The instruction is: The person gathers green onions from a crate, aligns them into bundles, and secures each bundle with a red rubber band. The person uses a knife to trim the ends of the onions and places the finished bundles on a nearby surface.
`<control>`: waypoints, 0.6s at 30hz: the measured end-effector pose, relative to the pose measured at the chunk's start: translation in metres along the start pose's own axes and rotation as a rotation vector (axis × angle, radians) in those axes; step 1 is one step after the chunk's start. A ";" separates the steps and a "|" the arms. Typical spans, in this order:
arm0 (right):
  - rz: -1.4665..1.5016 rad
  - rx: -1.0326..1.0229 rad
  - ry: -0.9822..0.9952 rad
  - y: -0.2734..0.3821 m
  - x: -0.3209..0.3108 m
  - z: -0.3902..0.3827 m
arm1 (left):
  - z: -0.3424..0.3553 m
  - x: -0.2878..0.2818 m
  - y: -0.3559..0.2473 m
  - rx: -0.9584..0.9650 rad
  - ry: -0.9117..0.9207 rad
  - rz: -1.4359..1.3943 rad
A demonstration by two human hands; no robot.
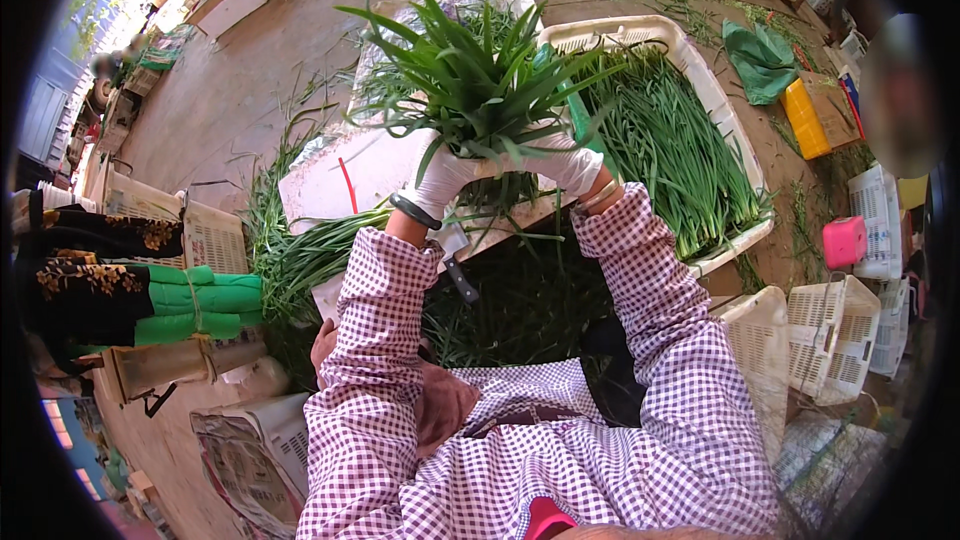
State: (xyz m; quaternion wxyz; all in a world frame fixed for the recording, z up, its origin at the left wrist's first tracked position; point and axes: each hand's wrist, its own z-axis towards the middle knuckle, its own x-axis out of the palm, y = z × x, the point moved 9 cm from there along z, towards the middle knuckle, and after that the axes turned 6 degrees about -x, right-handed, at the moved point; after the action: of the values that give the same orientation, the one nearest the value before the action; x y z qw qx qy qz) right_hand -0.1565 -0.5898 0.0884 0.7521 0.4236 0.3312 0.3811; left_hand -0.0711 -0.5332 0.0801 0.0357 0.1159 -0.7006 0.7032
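A thick bunch of long, strap-like green leaves (480, 80) is raised in front of me, its tips fanning up and outward. My left hand (442, 180), in a white glove, is closed around its lower left side. On the opposite side my right hand (568, 162), gloved too, grips the same bunch; leaves hide many of the fingers. Below my left wrist lies a knife (460, 280) with a black handle, at the edge of a pale work board (320, 190). A red strip (348, 185) rests on that board. More cut greens (335, 255) lie along its near left side.
To the right stands a white crate (755, 160) filled with long green stalks (665, 140). Beyond it are a green bag (760, 60), a yellow container (805, 120) and a pink box (845, 242). Stacked white crates (830, 335) sit at the right; a green roll (195, 302) is at the left.
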 end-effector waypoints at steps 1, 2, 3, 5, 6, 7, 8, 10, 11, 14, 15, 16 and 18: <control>-0.182 -0.007 0.050 0.014 0.007 0.003 | -0.002 0.001 -0.009 0.023 -0.024 0.178; -0.052 0.066 0.008 0.012 0.010 0.001 | -0.005 0.003 -0.019 0.047 -0.047 0.356; 0.076 0.134 -0.031 0.010 0.011 0.001 | -0.009 0.011 -0.027 -0.004 0.028 0.475; 0.096 0.265 -0.067 -0.004 0.017 -0.003 | -0.003 -0.005 0.001 -0.022 0.034 0.196; 0.210 0.215 -0.134 -0.013 0.011 -0.009 | -0.001 0.003 0.004 -0.031 0.110 -0.005; 0.329 0.160 -0.195 -0.013 0.011 -0.009 | -0.001 0.009 0.007 -0.050 0.177 -0.203; 0.089 0.108 -0.154 -0.008 0.004 -0.010 | -0.003 0.010 0.011 -0.068 0.185 -0.285; -0.664 -0.103 -0.039 0.066 0.020 -0.003 | -0.014 0.004 0.011 -0.046 0.159 -0.215; -0.778 -0.151 -0.050 0.082 0.024 -0.002 | -0.023 0.000 0.008 0.026 0.109 0.119; -0.751 -0.172 -0.069 0.106 0.031 0.009 | -0.049 -0.013 0.003 0.151 -0.031 0.613; -0.769 -0.168 -0.082 0.112 0.027 0.010 | -0.054 -0.019 0.009 0.126 -0.045 0.547; -0.516 -0.045 -0.031 0.096 0.027 -0.001 | -0.050 -0.019 0.022 0.097 -0.034 0.445; 0.061 0.101 -0.125 0.087 0.034 -0.009 | -0.041 -0.019 0.042 0.048 -0.008 0.317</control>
State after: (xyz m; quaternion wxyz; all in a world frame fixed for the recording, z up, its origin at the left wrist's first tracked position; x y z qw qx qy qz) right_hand -0.1726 -0.5265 0.1562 0.7369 0.4939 0.2893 0.3597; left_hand -0.0660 -0.4911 0.0357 -0.0811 0.0076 -0.6932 0.7161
